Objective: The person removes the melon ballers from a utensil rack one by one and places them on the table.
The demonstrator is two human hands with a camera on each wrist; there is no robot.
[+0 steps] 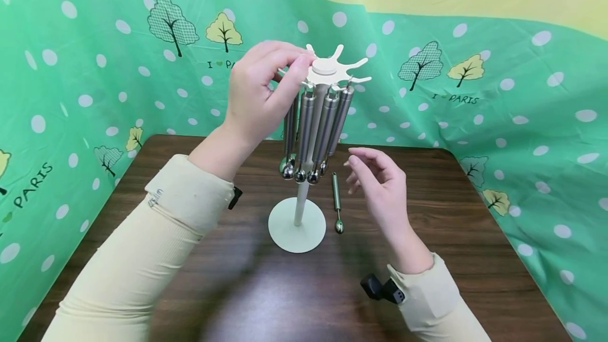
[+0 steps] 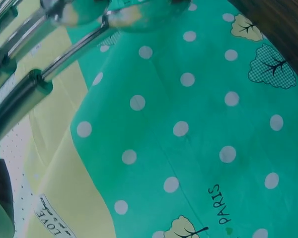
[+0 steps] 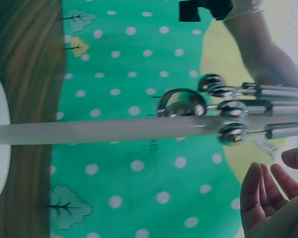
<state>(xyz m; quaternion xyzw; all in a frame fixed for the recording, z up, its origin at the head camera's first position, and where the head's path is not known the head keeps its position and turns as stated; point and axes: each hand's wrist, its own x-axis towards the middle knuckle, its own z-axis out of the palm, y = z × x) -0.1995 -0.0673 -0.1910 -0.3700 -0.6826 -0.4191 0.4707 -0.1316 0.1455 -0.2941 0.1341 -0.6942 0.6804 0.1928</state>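
A pale rotating-style rack stands in the middle of the table, with a spoked top (image 1: 325,70), a thin pole and a round base (image 1: 296,226). Several metal spoons (image 1: 306,125) with small round bowls hang from its spokes. My left hand (image 1: 263,81) pinches the left side of the spoked top between thumb and fingers; its fingertips are partly hidden. Right of the pole, my right hand (image 1: 382,183) hovers with loosely bent fingers and holds nothing. One more spoon (image 1: 336,199) lies on the table between the base and this hand. Hanging spoons (image 3: 233,133) also show in the right wrist view.
The dark wooden table (image 1: 228,278) carries the rack and the loose spoon. A green and yellow cloth (image 1: 294,4) with dots and trees closes off the back and both sides. Each wrist wears a small black camera (image 1: 382,288).
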